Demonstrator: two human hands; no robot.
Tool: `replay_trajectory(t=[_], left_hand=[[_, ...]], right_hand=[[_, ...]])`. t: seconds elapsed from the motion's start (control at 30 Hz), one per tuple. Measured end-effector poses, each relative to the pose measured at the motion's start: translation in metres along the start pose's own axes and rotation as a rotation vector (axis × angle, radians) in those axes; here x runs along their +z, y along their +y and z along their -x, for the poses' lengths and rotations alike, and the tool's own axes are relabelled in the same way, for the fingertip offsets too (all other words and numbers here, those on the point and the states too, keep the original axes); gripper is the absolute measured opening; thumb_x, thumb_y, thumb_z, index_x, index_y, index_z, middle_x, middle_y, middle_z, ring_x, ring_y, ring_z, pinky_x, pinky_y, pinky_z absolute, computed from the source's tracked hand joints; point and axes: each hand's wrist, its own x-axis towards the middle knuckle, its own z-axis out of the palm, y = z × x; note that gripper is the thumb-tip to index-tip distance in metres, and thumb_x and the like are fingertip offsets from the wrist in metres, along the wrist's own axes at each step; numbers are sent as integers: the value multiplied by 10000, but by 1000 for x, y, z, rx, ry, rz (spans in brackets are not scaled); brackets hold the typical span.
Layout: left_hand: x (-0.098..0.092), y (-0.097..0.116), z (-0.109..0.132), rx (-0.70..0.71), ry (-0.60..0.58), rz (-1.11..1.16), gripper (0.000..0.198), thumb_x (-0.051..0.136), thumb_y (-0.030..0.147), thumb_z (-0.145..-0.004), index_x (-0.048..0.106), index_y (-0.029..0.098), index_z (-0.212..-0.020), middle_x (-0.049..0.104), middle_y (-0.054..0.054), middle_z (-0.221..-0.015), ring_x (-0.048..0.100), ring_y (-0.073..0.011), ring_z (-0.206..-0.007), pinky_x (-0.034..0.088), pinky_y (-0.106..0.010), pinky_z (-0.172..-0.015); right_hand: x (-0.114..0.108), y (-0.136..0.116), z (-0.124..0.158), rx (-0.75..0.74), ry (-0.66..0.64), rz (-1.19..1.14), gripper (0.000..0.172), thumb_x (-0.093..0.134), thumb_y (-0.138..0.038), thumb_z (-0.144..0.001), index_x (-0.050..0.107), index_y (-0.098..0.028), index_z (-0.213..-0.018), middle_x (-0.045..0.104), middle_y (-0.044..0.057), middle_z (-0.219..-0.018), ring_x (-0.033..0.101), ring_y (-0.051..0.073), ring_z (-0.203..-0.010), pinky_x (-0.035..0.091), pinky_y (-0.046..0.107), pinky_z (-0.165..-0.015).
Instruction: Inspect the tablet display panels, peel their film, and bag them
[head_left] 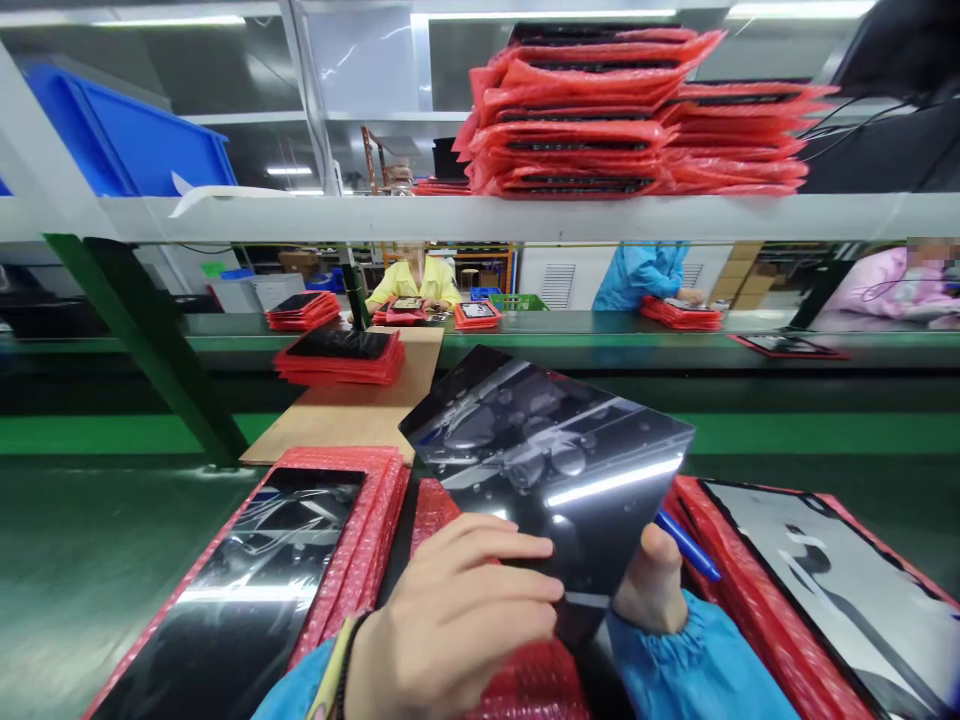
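Note:
A glossy black screen panel [540, 440] is tilted up in front of me, with light reflections and droplet-like marks on its face. My left hand [465, 600] lies over its lower left edge, fingers closed across the front and the thumb hidden. At the lower right edge, my right hand [652, 585] grips the panel with the thumb showing; its other fingers are behind. A blue pen [688, 545] sticks out beside that thumb, seemingly held in the same hand. Red bubble wrap [532, 685] lies beneath the panel.
Left, a black panel [247, 590] tops stacked red bubble bags; right, a grey-faced panel [847, 580] tops another stack. Ahead are cardboard [360, 410] and a red-bagged stack [341, 357]. A shelf [375, 218] overhead bears red bundles [570, 120] and a blue bin [142, 135]. Several co-workers sit beyond.

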Motion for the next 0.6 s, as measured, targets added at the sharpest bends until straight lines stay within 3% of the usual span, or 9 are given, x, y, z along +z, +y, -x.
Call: replay_trajectory(t=[0.07, 0.17, 0.23, 0.33, 0.43, 0.5, 0.6], left_hand=[[3, -1, 6, -215, 142, 119, 221, 528, 27, -870, 619, 185, -996, 738, -66, -951, 681, -207, -986, 535, -344, -884], [6, -8, 13, -556, 398, 69, 152, 535, 93, -896, 591, 234, -900, 684, 2, -815, 665, -134, -792, 526, -244, -734], [6, -15, 13, -746, 461, 61, 84, 526, 206, -928, 556, 230, -853, 621, 31, -682, 603, -101, -622, 486, -208, -612], [4, -28, 7, -960, 492, 301, 149, 527, 357, -929, 527, 223, -863, 548, 52, -605, 533, -92, -533, 462, -197, -547], [3, -37, 1, -1004, 643, 703, 164, 632, 359, -859, 549, 219, -843, 538, 51, -677, 523, -77, -576, 464, -173, -566], [5, -40, -1, -958, 819, 885, 119, 667, 301, -829, 587, 213, -835, 571, 40, -753, 554, -74, -646, 476, -157, -611], [6, -40, -3, -915, 1196, 835, 44, 625, 180, -846, 665, 198, -848, 615, 25, -827, 592, -67, -768, 482, -126, -713]], right_hand=[[3, 0, 2, -26, 75, -106, 286, 831, -473, -569, 748, -295, -777, 756, -13, -754, 711, 253, -733, 564, 380, -793], [-1, 2, 4, -80, 160, -128, 262, 857, -436, -532, 752, -317, -740, 766, -19, -787, 711, 272, -758, 570, 390, -783], [-6, 4, 4, -99, 193, -119, 278, 850, -480, -530, 753, -317, -734, 772, -6, -825, 710, 307, -812, 567, 427, -808], [-14, 7, 3, -130, 223, -75, 384, 797, -602, -548, 762, -309, -794, 774, 29, -902, 701, 345, -893, 555, 467, -858], [-18, 13, 0, -150, 173, -65, 424, 739, -659, -579, 758, -307, -814, 770, 57, -894, 703, 353, -890, 564, 502, -844], [-16, 19, -2, -156, 120, -107, 411, 762, -643, -550, 745, -298, -772, 763, 57, -780, 706, 346, -846, 570, 513, -818], [-6, 24, -3, -73, 97, -154, 405, 802, -595, -533, 727, -279, -774, 757, 49, -776, 700, 334, -882, 552, 500, -866]])
